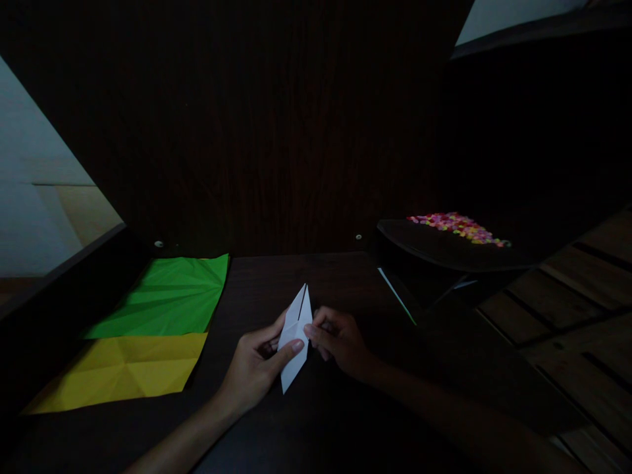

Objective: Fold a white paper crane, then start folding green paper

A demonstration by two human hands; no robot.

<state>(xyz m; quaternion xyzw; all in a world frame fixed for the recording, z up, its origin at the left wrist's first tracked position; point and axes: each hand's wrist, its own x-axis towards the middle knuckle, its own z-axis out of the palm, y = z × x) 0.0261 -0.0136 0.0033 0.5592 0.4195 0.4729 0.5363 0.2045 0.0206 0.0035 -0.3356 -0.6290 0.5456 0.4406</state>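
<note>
White folded paper (295, 336), a narrow kite-like form held over the dark desk (316, 421), pinched by left hand (257, 365) and right hand (340, 342), apparently mid-crease; the next fold calls for aligned edges, beside green sheet (168, 296) and yellow sheet (123, 370).

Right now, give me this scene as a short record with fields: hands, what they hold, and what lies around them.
left hand: left hand pinches the folded white paper piece
right hand: right hand grips its right edge
paper shape: narrow, pointed at both ends, slit at top
surface: dark wooden table
left of hands: creased green paper sheet, creased yellow paper sheet
right, behind: dark tray with small colourful pieces
</note>
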